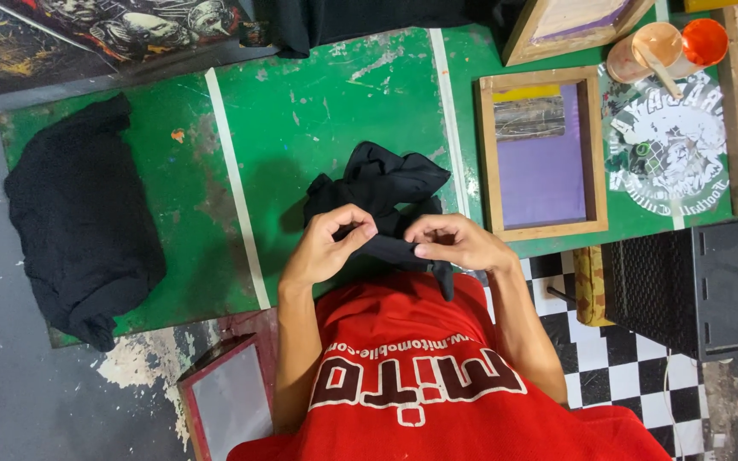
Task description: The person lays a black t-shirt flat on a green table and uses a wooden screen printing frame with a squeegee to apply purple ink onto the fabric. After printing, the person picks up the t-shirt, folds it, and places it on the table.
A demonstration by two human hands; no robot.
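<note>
A crumpled black garment [383, 192] lies on the green table [301, 111], its near edge pulled toward me. My left hand [328, 246] pinches that edge with thumb and fingers. My right hand [454, 243] grips the same edge just to the right, fingers curled. A strip of the cloth hangs down over my red shirt between the hands.
A pile of black cloth [83, 222] sits at the table's left end. A wooden screen frame with purple mesh [542, 154] lies to the right, beside a white printed design [668, 145] and an open orange-lidded jar with a stick [664, 51]. Another framed screen [228, 397] leans below the table.
</note>
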